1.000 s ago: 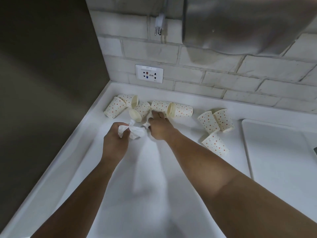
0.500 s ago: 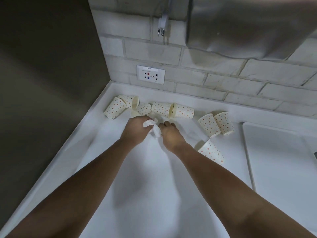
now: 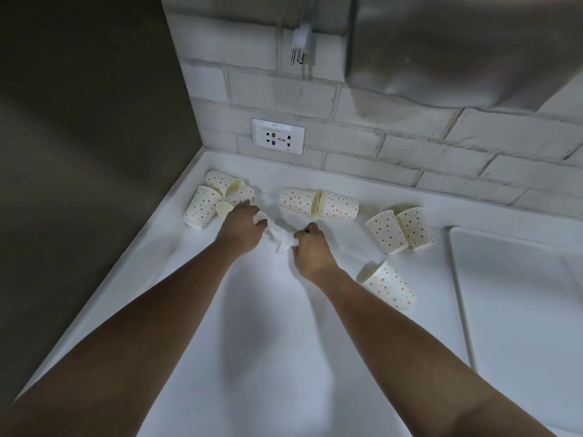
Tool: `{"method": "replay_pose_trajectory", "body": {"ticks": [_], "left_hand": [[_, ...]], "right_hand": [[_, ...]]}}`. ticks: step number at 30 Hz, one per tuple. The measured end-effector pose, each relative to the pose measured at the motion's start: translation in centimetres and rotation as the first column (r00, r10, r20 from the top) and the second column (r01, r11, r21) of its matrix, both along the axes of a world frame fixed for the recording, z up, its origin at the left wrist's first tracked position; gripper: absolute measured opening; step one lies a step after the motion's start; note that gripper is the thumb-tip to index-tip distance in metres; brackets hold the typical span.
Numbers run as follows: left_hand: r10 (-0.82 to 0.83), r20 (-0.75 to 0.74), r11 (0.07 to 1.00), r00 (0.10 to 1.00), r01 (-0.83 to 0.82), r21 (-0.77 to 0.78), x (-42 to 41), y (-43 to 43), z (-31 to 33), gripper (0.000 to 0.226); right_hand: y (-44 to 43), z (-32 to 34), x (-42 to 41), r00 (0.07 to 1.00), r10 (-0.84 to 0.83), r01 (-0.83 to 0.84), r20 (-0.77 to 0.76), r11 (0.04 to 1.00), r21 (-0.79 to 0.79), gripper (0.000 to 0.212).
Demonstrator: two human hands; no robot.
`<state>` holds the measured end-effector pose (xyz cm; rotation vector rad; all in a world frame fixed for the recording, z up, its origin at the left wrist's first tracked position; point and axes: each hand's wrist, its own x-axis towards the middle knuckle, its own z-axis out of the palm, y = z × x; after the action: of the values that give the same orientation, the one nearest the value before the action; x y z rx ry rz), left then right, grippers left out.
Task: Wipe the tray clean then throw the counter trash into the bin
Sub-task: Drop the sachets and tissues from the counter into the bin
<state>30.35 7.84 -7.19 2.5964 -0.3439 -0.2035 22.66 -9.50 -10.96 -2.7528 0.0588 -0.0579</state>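
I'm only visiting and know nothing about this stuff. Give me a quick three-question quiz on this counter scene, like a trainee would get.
1. True or false: the plug on the wall is pushed into the outlet.
2. What do the left hand and right hand grip between them? A) a dotted cup B) a crumpled white tissue C) a sponge
3. Fill in: the white tray lies to the ___ of the dotted paper cups.

Key: 1 false, it hangs loose above the outlet. 2 B. 3 right.
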Motion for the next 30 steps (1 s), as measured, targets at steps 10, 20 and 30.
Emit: {"method": "replay_pose_trajectory", "body": {"ticks": [10, 20, 30], "left_hand": [[0.142, 0.035, 0.953, 0.989, -0.127, -0.273, -3.4, 1.7, 2.3, 0.018], [0.31, 0.003, 0.794, 0.951, -0.258, -0.55, -9.3, 4.7, 6.0, 0.021], [0.286, -0.115, 0.686, 0.951, -0.287, -0.668, -17.4, 11.2, 7.2, 0.011]], "right_hand": [[1.8, 2.1, 1.3, 0.993, -0.089, 0.076, 0.079, 0.985, 0.157, 0.028], [2.5, 5.7, -3.6, 0.958, -0.267, 0.177, 0.108, 0.841, 0.512, 0.022], [7.7, 8.1, -13.1, 0.937, -0.35, 0.236, 0.0, 0.633, 0.738, 0.014]]}}
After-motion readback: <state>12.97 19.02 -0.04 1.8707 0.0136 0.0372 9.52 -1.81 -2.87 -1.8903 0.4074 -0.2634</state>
